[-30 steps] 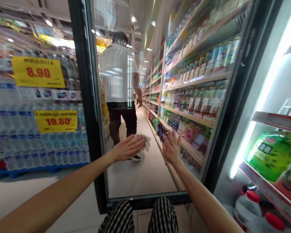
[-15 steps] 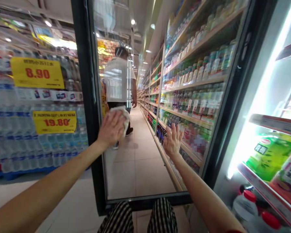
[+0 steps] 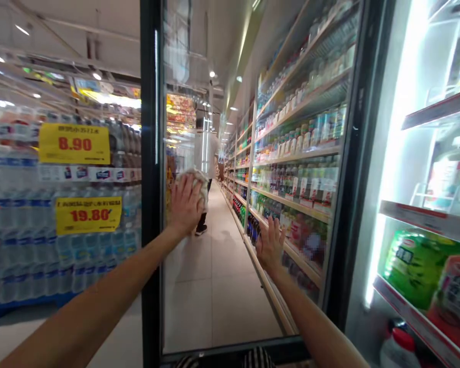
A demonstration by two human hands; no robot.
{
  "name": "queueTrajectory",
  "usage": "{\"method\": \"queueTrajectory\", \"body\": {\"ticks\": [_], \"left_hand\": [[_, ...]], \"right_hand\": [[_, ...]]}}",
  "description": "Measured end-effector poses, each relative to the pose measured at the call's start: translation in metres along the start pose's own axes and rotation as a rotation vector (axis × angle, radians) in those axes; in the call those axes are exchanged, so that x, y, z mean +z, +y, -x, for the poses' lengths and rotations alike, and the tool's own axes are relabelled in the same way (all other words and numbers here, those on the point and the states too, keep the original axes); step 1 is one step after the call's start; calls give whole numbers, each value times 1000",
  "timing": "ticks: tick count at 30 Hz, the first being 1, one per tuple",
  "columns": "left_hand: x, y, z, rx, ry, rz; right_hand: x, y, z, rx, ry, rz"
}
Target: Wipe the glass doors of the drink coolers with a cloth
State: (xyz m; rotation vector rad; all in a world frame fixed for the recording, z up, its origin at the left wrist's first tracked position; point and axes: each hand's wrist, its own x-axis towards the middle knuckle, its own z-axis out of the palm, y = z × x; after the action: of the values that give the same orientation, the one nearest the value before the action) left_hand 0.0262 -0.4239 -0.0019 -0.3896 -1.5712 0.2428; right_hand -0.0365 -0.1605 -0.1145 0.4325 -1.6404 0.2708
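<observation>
A glass door (image 3: pixel 230 286) with a black frame stands straight in front of me. My left hand (image 3: pixel 186 202) lies on a pale crumpled cloth (image 3: pixel 199 180) and presses it against the glass, at the left part of the pane. The fingers stretch over the cloth and hide much of it. Lower and further right, my right hand (image 3: pixel 270 243) is raised with fingers spread and nothing in it. It is at or very close to the pane; contact cannot be made out.
Right of the door, a lit fridge holds green packs (image 3: pixel 417 266) and a red-capped bottle (image 3: pixel 402 340). Stacked water bottles (image 3: pixel 76 250) with yellow price signs (image 3: pixel 74 144) stand left. Beyond the glass are drink shelves (image 3: pixel 295 199) and a walking person (image 3: pixel 204 153).
My left hand and the cloth have shifted slightly right across the pane. The right hand sits a bit lower in view. The view has tilted up, and the person beyond the glass is further off.
</observation>
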Motion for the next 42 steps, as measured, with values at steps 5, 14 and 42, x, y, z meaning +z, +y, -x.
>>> {"method": "queueTrajectory", "body": {"ticks": [5, 14, 42], "left_hand": [[7, 29, 23, 777, -241, 151], [14, 30, -4, 121, -105, 1], [33, 97, 8, 578, -229, 191]], "right_hand": [[-1, 1, 1, -15, -18, 0], [-10, 31, -17, 2, 35, 35], [-18, 40, -14, 16, -63, 7]]}}
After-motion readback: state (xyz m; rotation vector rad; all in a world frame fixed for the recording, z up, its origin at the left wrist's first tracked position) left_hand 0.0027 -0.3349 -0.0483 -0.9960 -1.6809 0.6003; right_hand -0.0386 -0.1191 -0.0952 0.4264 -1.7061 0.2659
